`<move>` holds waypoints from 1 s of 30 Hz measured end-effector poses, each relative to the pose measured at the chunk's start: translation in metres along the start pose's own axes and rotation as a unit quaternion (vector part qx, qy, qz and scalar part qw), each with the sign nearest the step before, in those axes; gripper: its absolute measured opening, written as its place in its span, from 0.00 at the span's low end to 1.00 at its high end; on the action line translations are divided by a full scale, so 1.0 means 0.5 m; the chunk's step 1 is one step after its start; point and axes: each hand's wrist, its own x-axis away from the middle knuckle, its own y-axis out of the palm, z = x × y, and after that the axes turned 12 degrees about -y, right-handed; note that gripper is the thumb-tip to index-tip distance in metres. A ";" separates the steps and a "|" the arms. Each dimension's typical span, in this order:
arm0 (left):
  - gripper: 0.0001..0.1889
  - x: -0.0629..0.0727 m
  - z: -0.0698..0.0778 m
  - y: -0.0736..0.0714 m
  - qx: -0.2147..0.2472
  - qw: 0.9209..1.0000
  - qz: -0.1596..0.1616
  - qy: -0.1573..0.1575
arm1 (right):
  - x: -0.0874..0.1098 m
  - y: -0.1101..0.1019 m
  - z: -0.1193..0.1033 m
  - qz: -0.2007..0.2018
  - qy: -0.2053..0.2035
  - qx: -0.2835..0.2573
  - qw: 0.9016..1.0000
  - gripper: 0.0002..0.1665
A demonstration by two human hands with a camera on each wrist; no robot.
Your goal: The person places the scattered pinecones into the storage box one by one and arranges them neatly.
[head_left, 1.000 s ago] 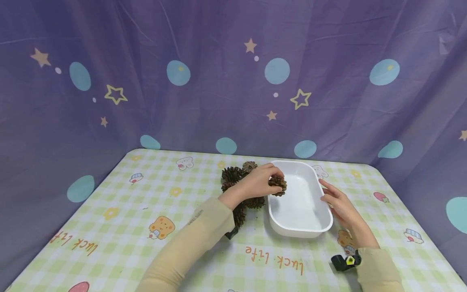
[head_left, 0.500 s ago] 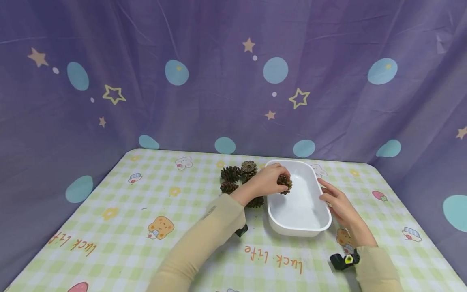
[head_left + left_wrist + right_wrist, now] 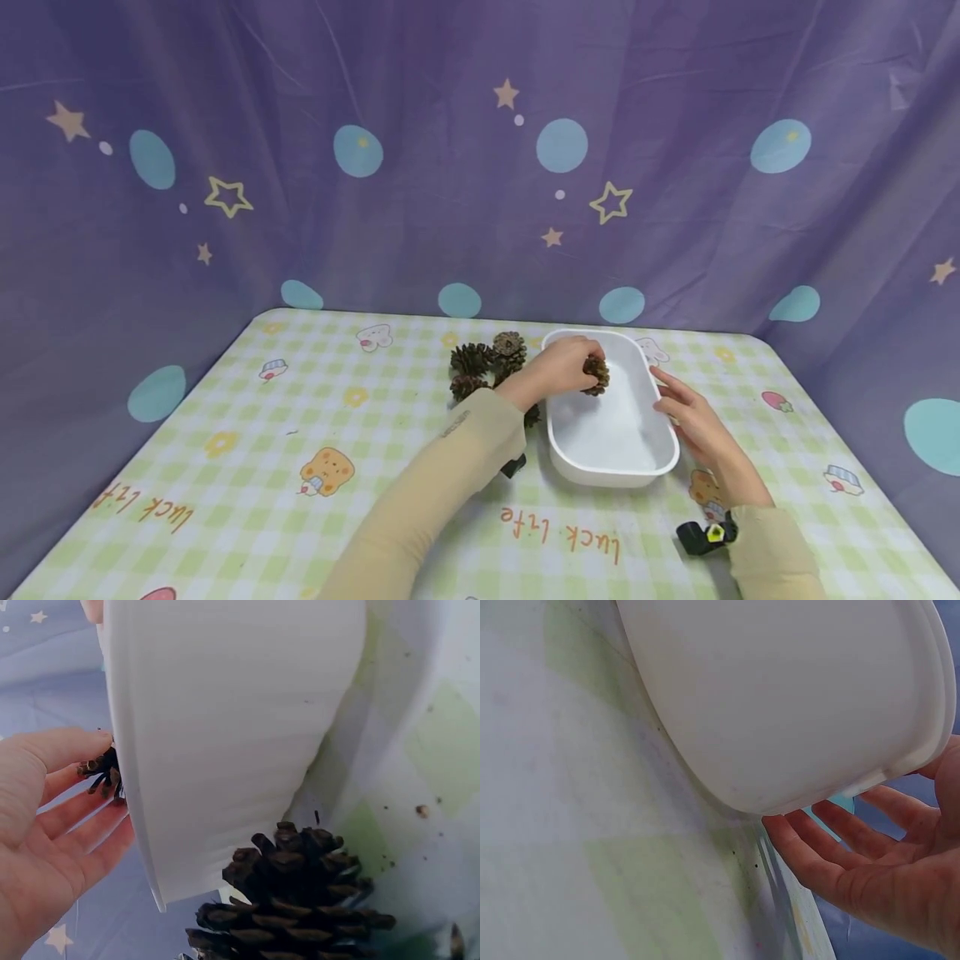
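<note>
In the head view my left hand (image 3: pixel 561 367) reaches over the left rim of a white rectangular plastic box (image 3: pixel 615 429). Its thumb and fingers pinch a brown pine cone (image 3: pixel 597 375) above the box's inside. The left wrist view shows the same pine cone (image 3: pixel 106 774) partly hidden behind the box's rim. At the opposite wall, my right hand (image 3: pixel 697 423) touches the box with its fingers spread. From the right wrist camera, the fingertips (image 3: pixel 774 823) lie against the outer wall, fingers mostly extended.
Several more pine cones (image 3: pixel 471 360) are clustered left of the box, some hidden under my left forearm. One large pine cone (image 3: pixel 289 900) stands close to the box wall. A green checked tablecloth (image 3: pixel 247 500) covers the table, and a purple curtain (image 3: pixel 420 233) hangs behind.
My left hand has carried the pine cone rightward, from near the left rim to farther over the box. More of the clustered pine cones came into sight. The right hand stayed at the box wall.
</note>
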 end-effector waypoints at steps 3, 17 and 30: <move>0.17 -0.016 0.002 0.001 -0.003 1.000 0.002 -0.001 | 0.000 -0.002 -0.001 0.002 0.000 0.001 1.000 0.39; 0.15 -0.061 -0.002 0.027 -0.005 1.000 -0.016 -0.004 | 0.000 -0.001 0.004 0.001 -0.013 -0.008 1.000 0.38; 0.16 -0.083 -0.007 0.043 -0.005 1.000 -0.002 -0.023 | -0.001 0.001 0.007 0.005 -0.017 -0.004 1.000 0.38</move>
